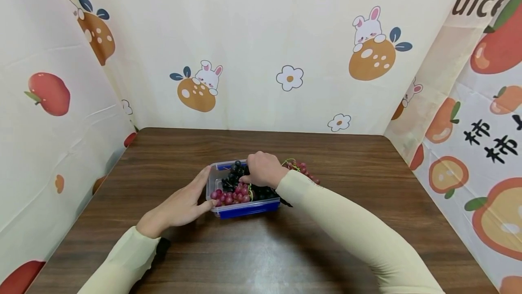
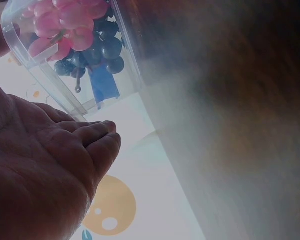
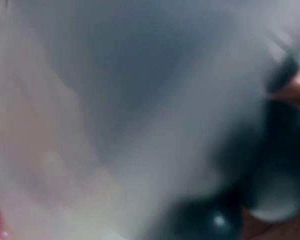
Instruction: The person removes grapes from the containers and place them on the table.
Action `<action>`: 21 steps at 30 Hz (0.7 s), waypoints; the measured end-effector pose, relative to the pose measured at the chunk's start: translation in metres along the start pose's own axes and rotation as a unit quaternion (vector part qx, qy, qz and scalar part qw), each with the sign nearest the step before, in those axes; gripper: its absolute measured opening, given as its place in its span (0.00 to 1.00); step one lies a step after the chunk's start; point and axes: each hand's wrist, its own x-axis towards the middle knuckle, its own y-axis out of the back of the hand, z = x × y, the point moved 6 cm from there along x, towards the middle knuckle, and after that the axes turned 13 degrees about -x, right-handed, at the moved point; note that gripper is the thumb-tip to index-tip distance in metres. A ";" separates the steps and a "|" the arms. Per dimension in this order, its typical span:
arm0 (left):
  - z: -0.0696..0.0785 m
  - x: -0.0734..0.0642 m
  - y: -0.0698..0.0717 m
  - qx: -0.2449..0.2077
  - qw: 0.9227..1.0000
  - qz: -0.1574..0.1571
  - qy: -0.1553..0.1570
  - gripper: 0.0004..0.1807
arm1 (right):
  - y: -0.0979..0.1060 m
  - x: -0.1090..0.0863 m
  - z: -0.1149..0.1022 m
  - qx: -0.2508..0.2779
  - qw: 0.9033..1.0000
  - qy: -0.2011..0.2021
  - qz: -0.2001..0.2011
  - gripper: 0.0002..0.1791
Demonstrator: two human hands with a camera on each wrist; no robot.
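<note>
Container (image 1: 249,209), clear and blue, holding black grapes (image 1: 233,177) and, toward its near-left corner, red grapes (image 1: 234,195). The left hand (image 1: 181,205), fingers extended, lies along the container's left edge. The right hand (image 1: 265,169) reaches over the container's right half; whether its fingers grip grapes cannot be told. Another red bunch (image 1: 301,167) lies right of the container; tabletop (image 1: 253,257) extends from the container's near edge between both forearms.

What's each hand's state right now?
Left hand: open, touching the container.
Right hand: over the container; cannot tell whether its fingers grip anything.
</note>
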 end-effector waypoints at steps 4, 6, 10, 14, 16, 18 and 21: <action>0.000 0.000 0.000 0.005 1.000 -0.001 -0.001 0.53 | 0.000 0.001 -0.002 -0.031 0.999 -0.019 0.010 0.24; -0.001 0.000 0.000 0.008 1.000 -0.001 0.000 0.53 | -0.001 0.001 -0.003 -0.043 0.999 -0.024 0.010 0.22; -0.001 0.000 0.000 0.009 1.000 0.001 0.001 0.54 | -0.004 0.001 -0.003 -0.038 0.999 -0.035 0.008 0.21; 0.000 0.000 0.000 0.007 1.000 0.000 0.002 0.54 | -0.007 0.000 -0.002 -0.030 0.999 -0.044 0.011 0.23; 0.000 0.000 0.000 0.007 1.000 -0.001 0.002 0.54 | -0.008 0.000 -0.001 -0.028 0.998 -0.046 0.016 0.22; 0.000 0.000 0.000 0.006 1.000 -0.002 0.003 0.54 | -0.009 0.001 0.000 -0.024 0.998 -0.047 0.022 0.21; -0.001 0.000 -0.001 0.007 1.000 -0.002 0.004 0.54 | -0.009 0.002 0.001 -0.008 0.998 -0.047 0.035 0.18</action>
